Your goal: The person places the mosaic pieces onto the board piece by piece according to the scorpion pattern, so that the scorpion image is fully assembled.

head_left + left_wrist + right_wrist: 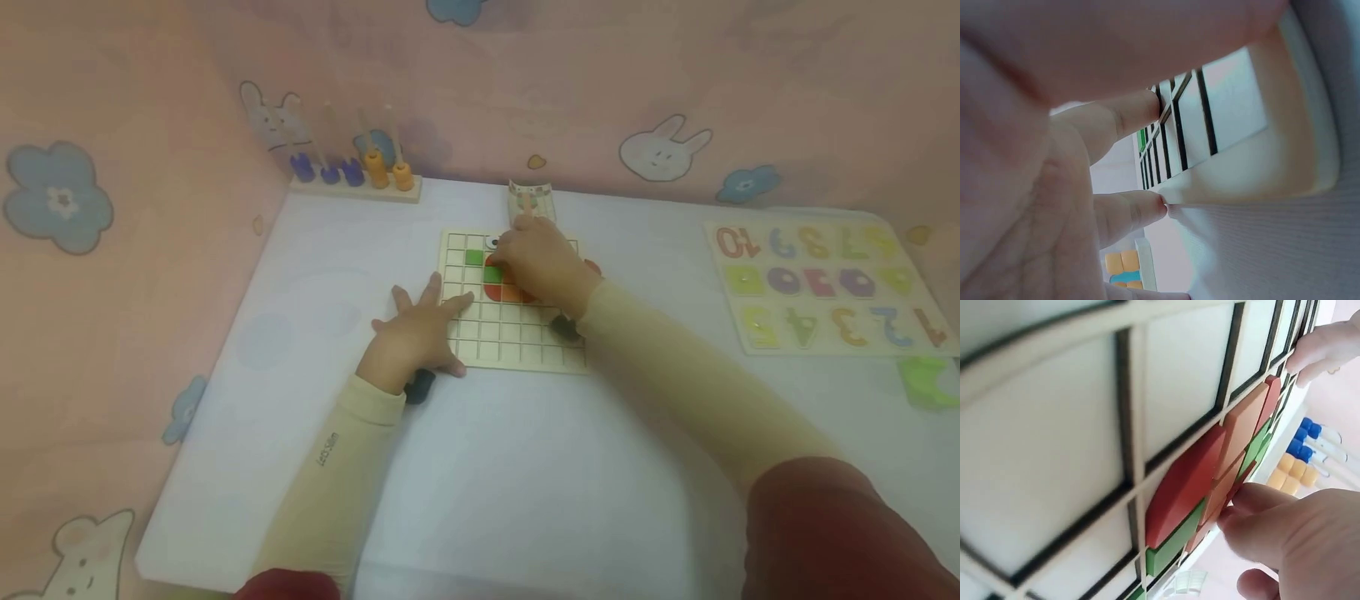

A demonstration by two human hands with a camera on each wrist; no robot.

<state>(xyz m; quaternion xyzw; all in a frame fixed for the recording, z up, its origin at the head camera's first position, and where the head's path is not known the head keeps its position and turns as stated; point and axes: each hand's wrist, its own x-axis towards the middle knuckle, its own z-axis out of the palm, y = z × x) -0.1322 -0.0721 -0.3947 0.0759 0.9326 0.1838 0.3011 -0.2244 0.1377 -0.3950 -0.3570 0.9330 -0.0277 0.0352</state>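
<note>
Both arms reach forward, the right one farther, slanting inward from the body's right. The left hand (412,333) lies palm down, its fingers fanned apart and its thumb spread toward the inner side. The right hand (543,258) is turned down, fingers bent, with thumb and a fingertip close together; whether they pinch anything is unclear. Pale beige sleeves cover the left forearm (330,492) and right forearm (675,375) to the wrists, under dark red upper sleeves (832,525).
</note>
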